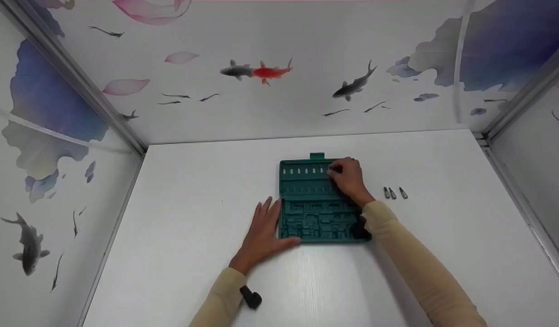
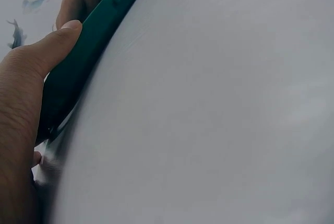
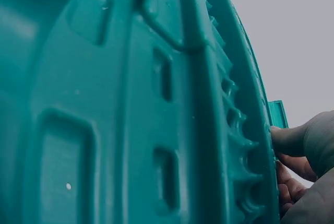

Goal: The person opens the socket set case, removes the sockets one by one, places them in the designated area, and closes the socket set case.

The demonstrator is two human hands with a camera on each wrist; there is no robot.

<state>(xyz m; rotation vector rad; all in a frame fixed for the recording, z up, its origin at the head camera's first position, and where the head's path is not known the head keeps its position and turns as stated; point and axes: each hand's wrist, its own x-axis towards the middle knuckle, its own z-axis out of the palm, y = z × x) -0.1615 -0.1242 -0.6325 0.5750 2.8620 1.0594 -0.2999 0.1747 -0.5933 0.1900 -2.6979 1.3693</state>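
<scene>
A green plastic bit case (image 1: 306,198) lies unfolded on the white table. Small silver bits (image 1: 306,171) stand in a row along its far half. At the right end of that row is my right hand (image 1: 350,176), thumb and fingertips pinched together on a small bit mostly hidden by them. In the right wrist view, the right hand's fingers (image 3: 289,140) show past the case's ridged slots. My left hand (image 1: 263,231) rests at the near left corner, fingers straight along the side and thumb on the front edge. The left wrist view shows that thumb (image 2: 60,41) against the green edge.
Three loose silver bits with dark tips (image 1: 392,193) lie on the table right of the case. A latch tab (image 1: 316,156) sticks out from the far edge. White panels printed with fish (image 1: 270,71) enclose the table at the back and sides.
</scene>
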